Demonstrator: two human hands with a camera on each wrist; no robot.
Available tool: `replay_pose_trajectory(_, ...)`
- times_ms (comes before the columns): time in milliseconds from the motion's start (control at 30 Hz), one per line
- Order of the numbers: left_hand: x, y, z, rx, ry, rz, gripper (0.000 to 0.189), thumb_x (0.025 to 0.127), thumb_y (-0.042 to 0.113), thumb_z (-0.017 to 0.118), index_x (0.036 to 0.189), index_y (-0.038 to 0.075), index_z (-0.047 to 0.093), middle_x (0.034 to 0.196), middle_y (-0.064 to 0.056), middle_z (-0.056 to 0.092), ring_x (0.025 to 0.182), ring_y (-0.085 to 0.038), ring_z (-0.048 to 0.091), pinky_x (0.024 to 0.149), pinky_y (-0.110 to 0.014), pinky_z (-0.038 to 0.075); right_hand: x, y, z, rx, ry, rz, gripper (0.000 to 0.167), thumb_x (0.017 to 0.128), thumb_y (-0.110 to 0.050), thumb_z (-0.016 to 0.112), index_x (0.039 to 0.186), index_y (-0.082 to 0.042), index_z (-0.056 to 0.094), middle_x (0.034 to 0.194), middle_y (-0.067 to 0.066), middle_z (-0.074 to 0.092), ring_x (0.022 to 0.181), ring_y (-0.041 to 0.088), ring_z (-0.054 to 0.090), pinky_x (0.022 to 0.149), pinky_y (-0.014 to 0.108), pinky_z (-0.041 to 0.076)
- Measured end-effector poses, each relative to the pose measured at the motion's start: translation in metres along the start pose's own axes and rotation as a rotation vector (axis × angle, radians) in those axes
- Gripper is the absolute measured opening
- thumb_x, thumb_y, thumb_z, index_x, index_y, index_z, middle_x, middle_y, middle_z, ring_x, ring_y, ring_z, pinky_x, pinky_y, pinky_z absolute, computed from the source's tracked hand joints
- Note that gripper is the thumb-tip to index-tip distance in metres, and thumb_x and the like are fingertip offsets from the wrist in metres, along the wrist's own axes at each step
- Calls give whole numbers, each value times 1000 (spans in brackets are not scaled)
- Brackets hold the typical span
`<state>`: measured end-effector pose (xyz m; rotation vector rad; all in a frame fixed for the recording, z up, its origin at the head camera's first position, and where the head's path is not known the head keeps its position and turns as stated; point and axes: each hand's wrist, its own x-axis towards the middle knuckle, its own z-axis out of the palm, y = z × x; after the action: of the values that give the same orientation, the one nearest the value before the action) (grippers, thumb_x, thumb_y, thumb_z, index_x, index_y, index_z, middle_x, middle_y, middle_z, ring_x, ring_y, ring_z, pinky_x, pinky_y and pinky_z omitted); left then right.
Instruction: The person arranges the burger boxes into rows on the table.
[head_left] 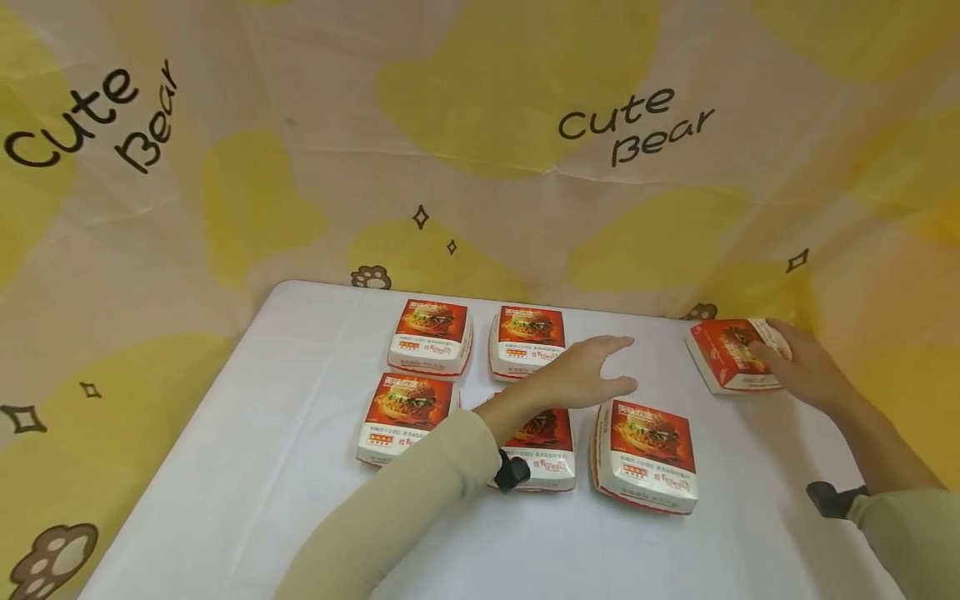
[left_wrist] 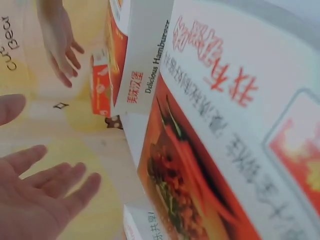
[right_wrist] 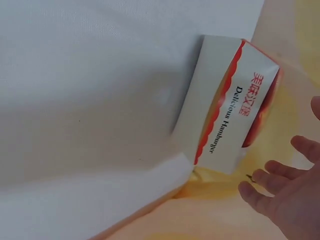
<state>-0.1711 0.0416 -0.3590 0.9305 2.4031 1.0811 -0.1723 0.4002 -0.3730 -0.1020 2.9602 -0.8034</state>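
My right hand (head_left: 806, 367) is at a red and white hamburger box (head_left: 723, 354) near the back right table edge. In the right wrist view its fingers are extended and spread beside that box (right_wrist: 235, 107); no grip shows, and contact is unclear. My left hand (head_left: 577, 371) hovers with fingers apart, holding nothing. Its forearm passes over a middle hamburger box (head_left: 547, 467) and partly hides it. Just right of it lies another hamburger box (head_left: 648, 454). In the left wrist view, the left hand (left_wrist: 45, 195) has straight, parted fingers beside a large, close box (left_wrist: 200, 150).
Two hamburger boxes (head_left: 431, 333) (head_left: 528, 329) stand in the back row, and one more box (head_left: 405, 404) sits at front left. All rest on a white table (head_left: 255, 433). A yellow patterned cloth (head_left: 480, 167) hangs behind and around it.
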Motion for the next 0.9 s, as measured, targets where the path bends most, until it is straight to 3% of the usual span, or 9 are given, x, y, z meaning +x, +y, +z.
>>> replay_pose_trajectory(167,13,-4,-2,-106,45,-9,67,97,35,60,156,15,34,157,-3,38,145,-18,33,116,-34,30,3,3,-3,19,-26,149,77,106,-42,36,152,12,5,147,45,14,129,66,17,93,82,24)
replay_pose_trajectory(300,24,-5,-2,-103,38,-42,69,97,36,60,156,15,33,158,-3,38,145,-18,33,116,-34,30,7,8,-1,43,-26,195,75,107,-42,31,153,10,2,149,45,8,132,67,10,96,82,19)
replay_pose_trajectory(633,37,-3,-2,-51,22,-62,69,97,33,59,157,12,30,159,-6,35,147,-21,31,117,-34,28,11,15,5,25,-14,197,63,107,-28,29,151,13,10,143,48,19,124,68,25,96,78,28)
replay_pose_trajectory(900,38,-10,0,-66,16,-92,69,97,34,59,157,13,31,158,-5,37,146,-20,32,117,-34,28,13,12,14,-12,48,94,58,105,-20,42,145,18,25,138,48,27,121,63,30,95,77,31)
